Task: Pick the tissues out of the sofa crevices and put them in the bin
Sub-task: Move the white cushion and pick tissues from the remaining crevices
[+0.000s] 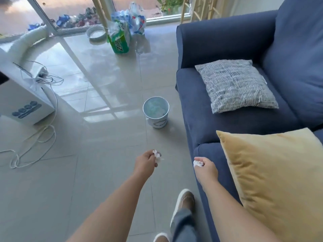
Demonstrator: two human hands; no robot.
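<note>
Both hands reach forward over the tiled floor (97, 180), each curled round a crumpled white tissue: the left hand (146, 163) pinches one tissue (156, 154) at its fingertips, and the right hand (206, 169) grips another tissue (197, 163) just beside the front edge of the blue sofa (227, 41). Ahead of the hands, well apart from them, a small pale metal bin (156, 111) stands on the floor close to the sofa's front; its printed mark is too small to read. Farther back, a green package (120, 44) near the glass door shows slanted white letters that look like "ZIP", partly blurred. A white appliance (22, 100) with a ribbed hose (33, 44) and loose white cables (35, 137) sits to the left. A striped cushion (234, 84) and a yellow cushion (272, 172) lie on the sofa seat. One shoe (185, 201) steps beside the sofa base.
</note>
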